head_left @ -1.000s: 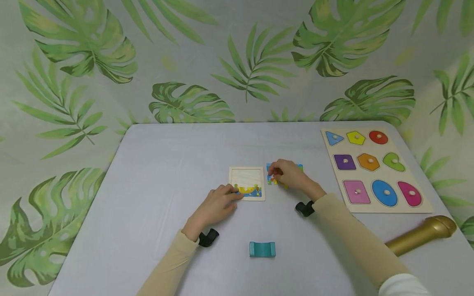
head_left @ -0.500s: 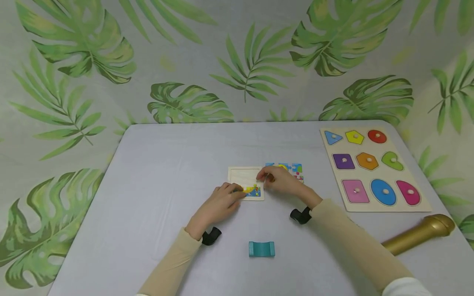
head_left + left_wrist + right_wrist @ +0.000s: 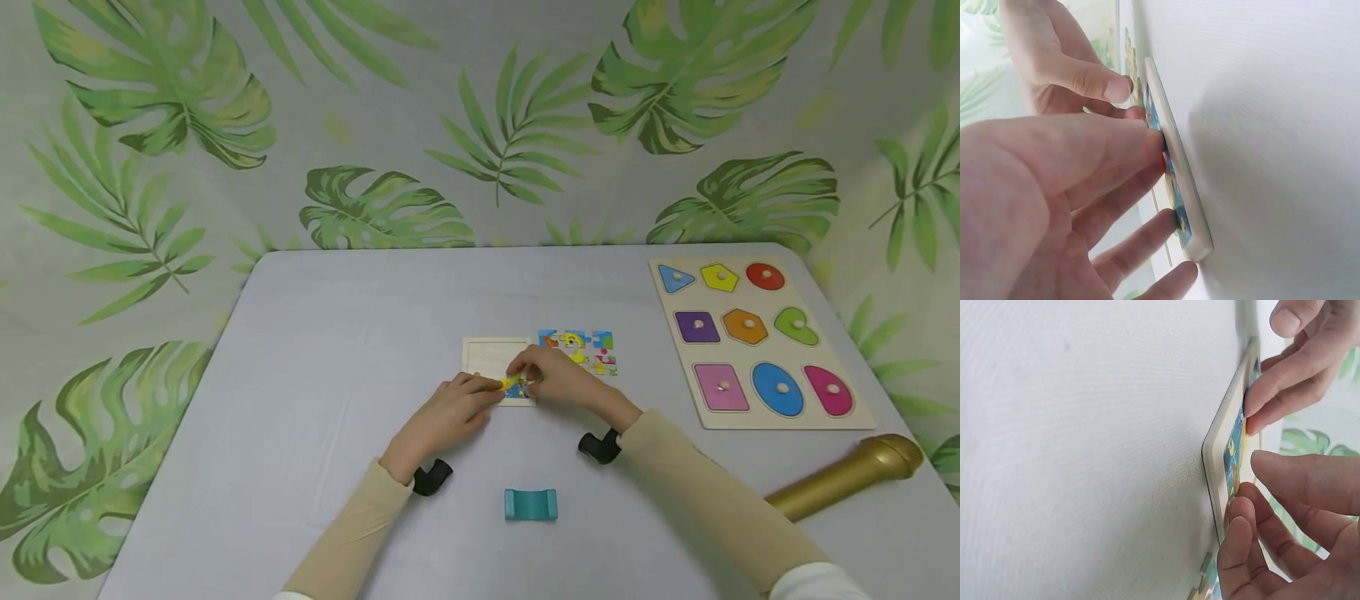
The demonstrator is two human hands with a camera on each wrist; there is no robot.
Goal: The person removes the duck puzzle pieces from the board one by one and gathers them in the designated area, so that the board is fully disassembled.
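Note:
A small wooden puzzle tray [image 3: 487, 357] lies mid-table, its near part filled by a row of colourful jigsaw pieces [image 3: 1233, 450]. My left hand [image 3: 447, 410] has its fingers extended, the fingertips resting on that row along the near edge. Over the tray's right side, my right hand [image 3: 562, 379] pinches a jigsaw piece between thumb and fingers, close to the placed row; the fingers mostly hide this piece. Just right of the tray lie several loose jigsaw pieces [image 3: 574, 340], one showing a yellow duck's head.
A wooden shape board [image 3: 720, 354] with knobbed coloured shapes lies at the right. Nearer me is a gold microphone [image 3: 847, 479], partly behind the right sleeve. A teal block [image 3: 531, 505] with a curved top sits in front, between the forearms.
My right hand has taken a piece from the loose group and moved left over the tray. My left hand has slid slightly right along the near row.

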